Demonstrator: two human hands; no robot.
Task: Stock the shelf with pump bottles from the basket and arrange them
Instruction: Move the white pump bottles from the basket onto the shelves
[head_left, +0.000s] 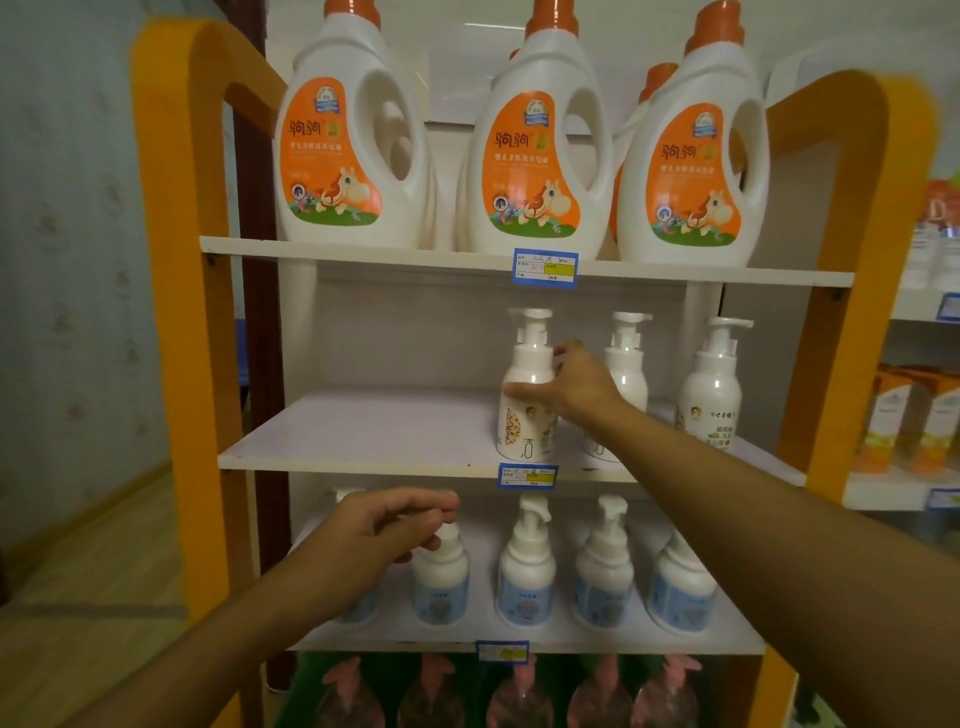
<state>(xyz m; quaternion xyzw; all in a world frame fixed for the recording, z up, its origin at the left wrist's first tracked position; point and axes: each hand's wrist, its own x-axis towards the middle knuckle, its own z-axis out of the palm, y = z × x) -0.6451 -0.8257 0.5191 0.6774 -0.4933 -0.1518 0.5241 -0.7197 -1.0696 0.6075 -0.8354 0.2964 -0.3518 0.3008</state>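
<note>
On the middle shelf (363, 441) the right hand (576, 387) grasps a white pump bottle (527, 410) around its shoulder, thumb across the front and fingers curled behind; the bottle stands upright with its long axis vertical, and which way its pump spout faces cannot be told. At the bottle's 3 o'clock stand a second pump bottle (628, 364) and a third pump bottle (711, 384), also upright, the third one's spout pointing toward 3 o'clock. At 7 o'clock from the held bottle, the left hand (387, 525) hangs with fingers loosely extended, holding nothing, in front of the blue-labelled pump bottles (527, 571) on the shelf below.
</note>
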